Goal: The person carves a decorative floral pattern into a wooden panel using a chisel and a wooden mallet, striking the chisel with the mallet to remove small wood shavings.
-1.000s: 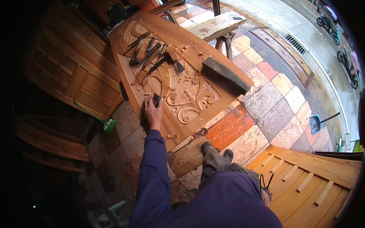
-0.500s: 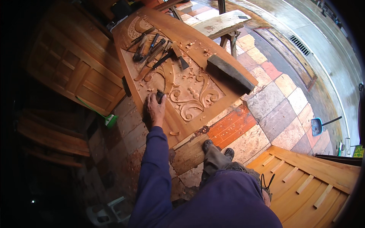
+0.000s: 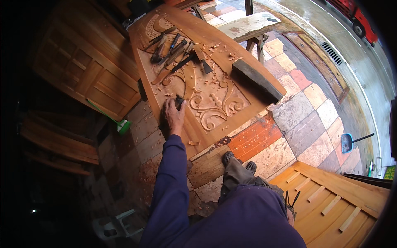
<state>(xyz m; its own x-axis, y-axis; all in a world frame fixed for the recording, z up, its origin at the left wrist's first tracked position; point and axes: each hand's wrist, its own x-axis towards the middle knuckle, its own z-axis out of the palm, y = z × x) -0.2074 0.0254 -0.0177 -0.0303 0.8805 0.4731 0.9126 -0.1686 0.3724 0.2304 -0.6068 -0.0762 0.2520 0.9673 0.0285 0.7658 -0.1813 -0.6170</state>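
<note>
Left hand (image 3: 173,115): fingers curled round a small dark block (image 3: 179,102) at the panel's left border, the same hold as half a second ago; contact underneath is hidden
Right hand: state cannot be told, as it does not show clearly
Carved panel (image 3: 225,129): before the person, scrollwork up; its relief looks unchanged, so the work seems hardly advanced
Hand tools (image 3: 159,54): heaped among shavings on the panel, unmoved
Long grey block (image 3: 256,81): resting along the right border
Red vehicle (image 3: 356,18): newly in sight on the road, no bearing on the carving
Yellow-green sign (image 3: 389,172): lettering cut off by the rim; no brand discernible on the tools
</note>
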